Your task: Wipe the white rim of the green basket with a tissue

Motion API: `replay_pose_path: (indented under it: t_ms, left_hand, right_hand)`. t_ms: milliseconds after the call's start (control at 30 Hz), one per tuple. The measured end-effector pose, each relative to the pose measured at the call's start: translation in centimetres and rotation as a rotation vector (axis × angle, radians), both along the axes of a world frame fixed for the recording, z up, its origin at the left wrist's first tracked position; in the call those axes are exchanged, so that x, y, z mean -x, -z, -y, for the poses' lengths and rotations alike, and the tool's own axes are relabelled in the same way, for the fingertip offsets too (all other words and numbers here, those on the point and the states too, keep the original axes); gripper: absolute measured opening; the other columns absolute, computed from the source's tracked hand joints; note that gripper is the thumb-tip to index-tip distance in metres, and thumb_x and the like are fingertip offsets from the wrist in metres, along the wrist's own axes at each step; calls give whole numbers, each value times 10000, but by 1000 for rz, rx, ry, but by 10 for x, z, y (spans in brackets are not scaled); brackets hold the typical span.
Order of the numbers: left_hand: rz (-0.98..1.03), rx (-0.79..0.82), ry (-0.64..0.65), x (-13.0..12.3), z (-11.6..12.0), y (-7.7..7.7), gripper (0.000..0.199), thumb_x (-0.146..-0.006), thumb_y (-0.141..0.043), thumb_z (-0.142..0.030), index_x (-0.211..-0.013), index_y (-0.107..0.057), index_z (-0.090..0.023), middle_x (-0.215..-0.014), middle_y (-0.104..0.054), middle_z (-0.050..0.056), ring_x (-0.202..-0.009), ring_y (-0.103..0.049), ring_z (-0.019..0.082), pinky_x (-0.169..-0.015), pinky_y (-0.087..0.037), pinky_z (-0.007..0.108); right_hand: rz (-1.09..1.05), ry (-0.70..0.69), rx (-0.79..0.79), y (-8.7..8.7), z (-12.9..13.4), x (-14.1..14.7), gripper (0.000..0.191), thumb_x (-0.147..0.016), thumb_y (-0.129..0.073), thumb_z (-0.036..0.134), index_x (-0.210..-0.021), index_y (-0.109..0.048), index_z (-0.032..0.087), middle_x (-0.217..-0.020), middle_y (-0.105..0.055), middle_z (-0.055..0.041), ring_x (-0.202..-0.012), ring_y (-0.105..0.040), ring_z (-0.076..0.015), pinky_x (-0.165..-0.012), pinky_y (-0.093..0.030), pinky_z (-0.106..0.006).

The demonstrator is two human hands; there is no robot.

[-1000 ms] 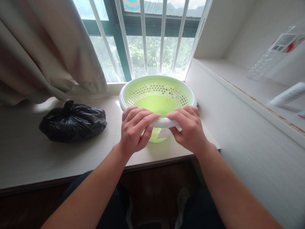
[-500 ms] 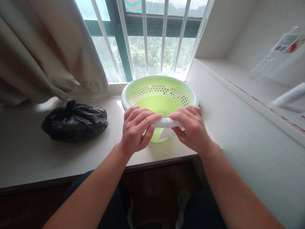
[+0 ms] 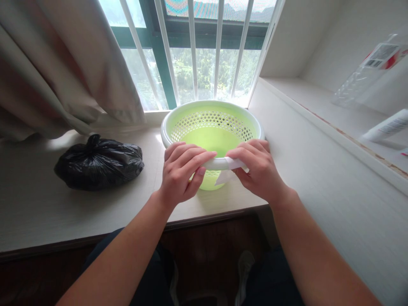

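Observation:
A light green plastic basket with rows of round holes and a pale grey rim stands on the ledge by the window. My left hand is closed on the near rim, its thumb below and its fingers over the top. On the right part of that rim, my right hand is closed around a white tissue. The tissue wraps over the rim, and a loose corner hangs beneath it. My fingers hide part of the tissue and rim.
A knotted black plastic bag lies on the ledge to the left. Behind are a barred window and a curtain. A clear bottle and a white tube lie on the right-hand shelf.
My right hand and the tissue have shifted slightly to the right along the rim. My left hand keeps its hold, and the basket stays in place.

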State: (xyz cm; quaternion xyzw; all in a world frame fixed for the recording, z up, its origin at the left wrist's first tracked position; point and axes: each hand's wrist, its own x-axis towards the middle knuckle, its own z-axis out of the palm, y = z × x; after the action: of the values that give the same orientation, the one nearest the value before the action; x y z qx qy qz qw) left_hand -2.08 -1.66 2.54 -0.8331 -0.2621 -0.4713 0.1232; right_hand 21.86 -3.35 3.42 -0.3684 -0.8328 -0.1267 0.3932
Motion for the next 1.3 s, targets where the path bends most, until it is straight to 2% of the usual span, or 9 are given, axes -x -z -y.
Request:
replay_pose_path:
  t_ms: [900, 1300]
  left_hand:
    - [-17, -14, 3, 2, -2, 0, 332, -976, -489, -212, -1245, -682, -233, -1093, -772, 37, -1071, -675, 181, -1063, -458, 400]
    - [-8, 15, -13, 0, 1, -1, 322, -984, -483, -232, -1235, -685, -242, -1093, -773, 28, -1069, -676, 181, -1084, -437, 405]
  right_hand:
    - [-10, -33, 5, 1, -4, -7, 153, -940, -661, 184, -1057, -600, 261, -923, -692, 19, -895, -581, -171, -927, -403, -364]
    - [-23, -2, 9, 1, -2, -3, 240, -856, -692, 130, -1033, -591, 258, -891, -668, 18, -884, -570, -188, -924, -405, -370]
